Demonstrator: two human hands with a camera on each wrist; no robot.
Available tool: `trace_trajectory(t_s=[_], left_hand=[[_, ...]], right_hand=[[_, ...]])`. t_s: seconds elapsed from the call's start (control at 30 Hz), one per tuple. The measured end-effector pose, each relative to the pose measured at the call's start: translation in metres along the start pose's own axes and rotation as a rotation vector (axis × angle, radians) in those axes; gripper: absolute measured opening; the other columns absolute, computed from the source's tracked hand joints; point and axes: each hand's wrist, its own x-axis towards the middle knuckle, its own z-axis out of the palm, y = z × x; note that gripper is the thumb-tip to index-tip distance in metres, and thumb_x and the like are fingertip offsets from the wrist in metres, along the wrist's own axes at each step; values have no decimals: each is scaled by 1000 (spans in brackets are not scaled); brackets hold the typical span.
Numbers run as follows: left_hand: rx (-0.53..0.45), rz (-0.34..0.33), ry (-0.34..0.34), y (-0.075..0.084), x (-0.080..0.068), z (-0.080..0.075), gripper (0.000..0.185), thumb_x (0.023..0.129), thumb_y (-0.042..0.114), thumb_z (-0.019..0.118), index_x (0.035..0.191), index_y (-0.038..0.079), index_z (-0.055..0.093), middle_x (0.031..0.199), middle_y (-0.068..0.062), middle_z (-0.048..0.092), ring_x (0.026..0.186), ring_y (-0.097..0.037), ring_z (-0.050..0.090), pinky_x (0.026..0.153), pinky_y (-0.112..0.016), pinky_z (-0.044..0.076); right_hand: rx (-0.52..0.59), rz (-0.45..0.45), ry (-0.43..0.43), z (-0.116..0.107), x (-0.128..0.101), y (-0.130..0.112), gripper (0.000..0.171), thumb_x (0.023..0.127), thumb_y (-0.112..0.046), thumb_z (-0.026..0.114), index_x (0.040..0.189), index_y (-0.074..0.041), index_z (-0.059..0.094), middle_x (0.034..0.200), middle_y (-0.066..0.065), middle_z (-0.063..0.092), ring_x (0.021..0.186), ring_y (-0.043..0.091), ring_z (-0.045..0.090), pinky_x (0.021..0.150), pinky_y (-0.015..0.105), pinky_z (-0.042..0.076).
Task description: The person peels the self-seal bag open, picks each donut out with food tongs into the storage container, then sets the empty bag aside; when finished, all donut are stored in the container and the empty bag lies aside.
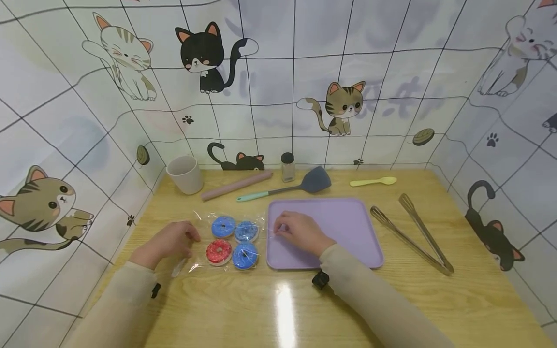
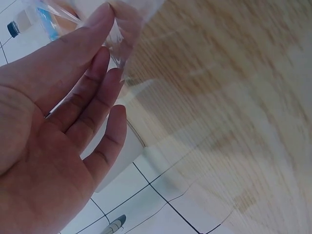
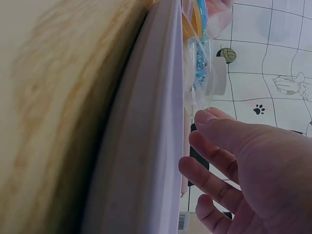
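A clear plastic bag lies on the table, holding one red-topped doughnut and three blue-topped doughnuts. My left hand is at the bag's left end. In the left wrist view, thumb and index finger of this hand pinch the clear film, the other fingers loosely bent. Over the left part of a lilac tray is my right hand. The right wrist view shows its thumb and index finger pinching the bag's right edge, with the remaining fingers curved below.
Behind stand a beige cup and a black-capped shaker. A pinkish rolling pin, a spatula and a yellow spoon lie along the back. Metal tongs lie spread at right. Cat-patterned walls enclose the table.
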Motion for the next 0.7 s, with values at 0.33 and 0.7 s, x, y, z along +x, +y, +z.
trace_trajectory(t_s=[0.33,0.7], left_hand=[[11,8,4,0,1,-2,34,71,3,92,100,10,75,105,-6,72,102,-28,66,96,-53,53],[-2,-12,-9,5,-3,-3,34,71,2,91,101,8,75,105,-7,72,102,-30,66,97,-54,53]], right_hand=[[110,75,-44,-7,3,-1,7,92,-17,78,92,-23,74,95,-8,67,84,9,60,76,28,52],[192,73,-8,0,16,-2,21,92,-11,77,109,-16,65,111,2,67,90,17,64,79,32,53]])
